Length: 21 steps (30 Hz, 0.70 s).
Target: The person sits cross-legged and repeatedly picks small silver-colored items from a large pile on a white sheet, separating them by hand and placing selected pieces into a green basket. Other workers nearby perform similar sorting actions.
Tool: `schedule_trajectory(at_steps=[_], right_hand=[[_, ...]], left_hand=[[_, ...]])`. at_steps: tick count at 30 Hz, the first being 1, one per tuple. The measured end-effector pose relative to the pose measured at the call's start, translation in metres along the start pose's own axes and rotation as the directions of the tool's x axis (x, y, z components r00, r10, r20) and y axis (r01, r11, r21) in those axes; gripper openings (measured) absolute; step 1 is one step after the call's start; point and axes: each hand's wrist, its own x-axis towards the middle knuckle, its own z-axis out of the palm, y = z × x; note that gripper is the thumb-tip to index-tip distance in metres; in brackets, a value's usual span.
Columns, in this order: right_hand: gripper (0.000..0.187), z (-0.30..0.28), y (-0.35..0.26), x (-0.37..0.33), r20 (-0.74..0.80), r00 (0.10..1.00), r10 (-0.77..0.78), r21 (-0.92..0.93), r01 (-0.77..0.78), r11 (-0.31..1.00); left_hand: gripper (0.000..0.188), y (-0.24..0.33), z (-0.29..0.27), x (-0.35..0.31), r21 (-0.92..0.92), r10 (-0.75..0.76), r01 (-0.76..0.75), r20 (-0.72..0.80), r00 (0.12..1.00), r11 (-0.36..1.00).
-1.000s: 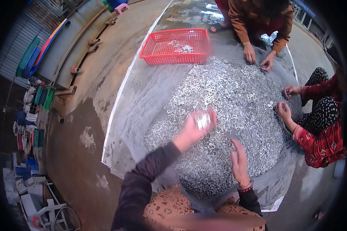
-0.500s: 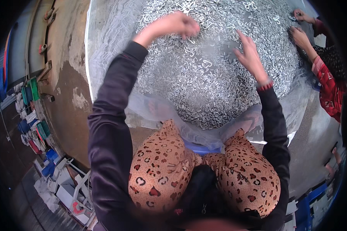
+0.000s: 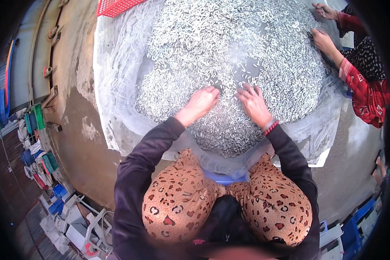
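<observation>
A wide spread of small, short, silvery-grey pieces (image 3: 177,95) lies in front of me; their exact kind is too small to tell. My left hand (image 3: 201,104) rests low over the near middle of the spread, its fingers curled together at the tips; whatever they may hold is hidden. Just to its right, my right hand (image 3: 253,104) reaches onto the pieces with fingers bent and apart, nothing visible in them. A bare grey patch shows between and beyond both hands. Under and around the pieces lies thin white netting (image 3: 117,82), which bunches up near my knees.
At the far left stands a red plastic basket (image 3: 117,6) on the netting. Across the right edge, another person's hands (image 3: 327,41) hover by the pieces, with a red patterned sleeve (image 3: 359,86). Something blue (image 3: 225,177) sits between my knees. Crates and a white-framed object (image 3: 84,223) are at left.
Both my hands have drawn back toward me, the left also leaving its raised place. The view has shifted, bringing the red basket in. The other person's hands stay at the right edge.
</observation>
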Motion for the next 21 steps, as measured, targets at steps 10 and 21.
schedule_trajectory(at_steps=[10, 21], right_hand=[[0.059, -0.058, 0.012, 0.12, -0.268, 0.961, 0.072, 0.065, -0.057, 0.996], [0.037, -0.011, -0.038, 0.057, 0.124, 0.977, 0.173, -0.048, -0.168, 0.985]], left_hand=[[0.01, -0.03, -0.057, 0.023, -0.973, -0.28, 0.136, 0.185, 0.942, -0.185], [0.056, -0.074, -0.033, 0.04, -0.082, -0.527, 0.522, -0.186, 0.829, 0.849]])
